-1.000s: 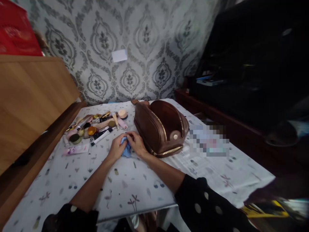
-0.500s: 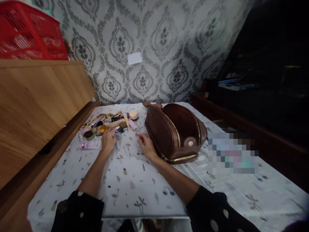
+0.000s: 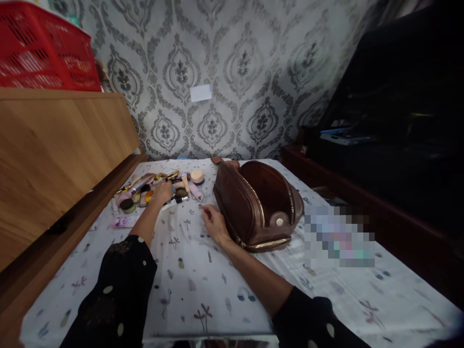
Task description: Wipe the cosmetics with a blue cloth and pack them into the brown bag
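My left hand (image 3: 163, 192) reaches into a pile of makeup items at the left of the table, its fingers bent down and closed. A light-blue bit shows at the fingertips, too small to name. Around that hand lie a white tube (image 3: 168, 206), an orange-lidded jar (image 3: 148, 196), a dark-lidded round jar (image 3: 127, 206), a pink-and-white tube (image 3: 123, 222) and a beige-lidded jar (image 3: 197, 176). Beside the brown leather toiletry bag (image 3: 237, 203), my right hand (image 3: 215, 224) rests with loosely bent fingers and holds nothing visible. The bag stands unzipped, its mouth wide.
A patterned white cloth (image 3: 203, 290) covers the table. On the left rises a wooden cabinet (image 3: 65, 135) with a red basket (image 3: 47, 48) on top. A blurred-out item (image 3: 339, 237) lies right of the bag. Dark furniture (image 3: 391, 96) stands at the right.
My left hand has moved forward and slightly left, deeper into the makeup pile. The white tube shows more clearly beneath it. My right hand stays near the bag; the view has shifted slightly.
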A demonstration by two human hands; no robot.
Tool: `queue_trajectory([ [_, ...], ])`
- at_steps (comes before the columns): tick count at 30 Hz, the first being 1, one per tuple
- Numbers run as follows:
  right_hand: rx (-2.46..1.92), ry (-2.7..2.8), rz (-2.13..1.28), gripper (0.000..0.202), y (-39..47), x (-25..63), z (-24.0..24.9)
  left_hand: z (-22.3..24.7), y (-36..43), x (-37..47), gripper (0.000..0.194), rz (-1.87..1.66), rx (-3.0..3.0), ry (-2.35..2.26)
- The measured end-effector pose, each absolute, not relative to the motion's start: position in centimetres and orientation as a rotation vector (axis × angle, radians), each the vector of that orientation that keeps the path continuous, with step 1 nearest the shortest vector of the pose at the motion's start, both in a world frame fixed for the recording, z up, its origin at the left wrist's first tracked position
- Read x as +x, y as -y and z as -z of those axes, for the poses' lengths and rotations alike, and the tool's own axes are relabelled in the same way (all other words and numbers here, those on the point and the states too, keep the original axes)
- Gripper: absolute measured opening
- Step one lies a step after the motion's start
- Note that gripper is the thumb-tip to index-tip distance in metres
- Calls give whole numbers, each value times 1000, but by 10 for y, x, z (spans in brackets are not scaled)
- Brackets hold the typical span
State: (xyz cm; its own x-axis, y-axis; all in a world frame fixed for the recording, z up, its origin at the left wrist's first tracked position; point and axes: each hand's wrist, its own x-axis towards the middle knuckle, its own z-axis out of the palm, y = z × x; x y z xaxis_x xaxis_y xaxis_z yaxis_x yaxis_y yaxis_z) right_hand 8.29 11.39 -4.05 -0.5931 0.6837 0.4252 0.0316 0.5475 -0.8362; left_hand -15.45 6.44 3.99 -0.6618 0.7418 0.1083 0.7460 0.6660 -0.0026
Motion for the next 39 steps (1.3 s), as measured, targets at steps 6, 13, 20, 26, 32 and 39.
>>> queue_trajectory([
  [6, -577, 1991, -1081, 25, -114, 83, 42, -49, -62, -167, 38, -113, -1429, 2789],
  [13, -584, 1983, -1083, 26, -114, 85, 40, -50, -61, -172, 39, -183, -1547, 2897],
  [20, -567, 1993, -1079, 25, -113, 86, 38, -57, -56, -176, 35, -63, -1722, 2792],
  [26, -553, 2001, -1079, 25, -113, 88, 38, -60, -53, -185, 29, 193, -1851, 2711],
  [32, -560, 2003, -1086, 26, -111, 92, 36, -65, -60, -202, 35, 364, -1665, 2687],
  [39, -567, 1990, -1128, 25, -109, 94, 35, -67, -74, -217, 54, 277, -1292, 2741],
])
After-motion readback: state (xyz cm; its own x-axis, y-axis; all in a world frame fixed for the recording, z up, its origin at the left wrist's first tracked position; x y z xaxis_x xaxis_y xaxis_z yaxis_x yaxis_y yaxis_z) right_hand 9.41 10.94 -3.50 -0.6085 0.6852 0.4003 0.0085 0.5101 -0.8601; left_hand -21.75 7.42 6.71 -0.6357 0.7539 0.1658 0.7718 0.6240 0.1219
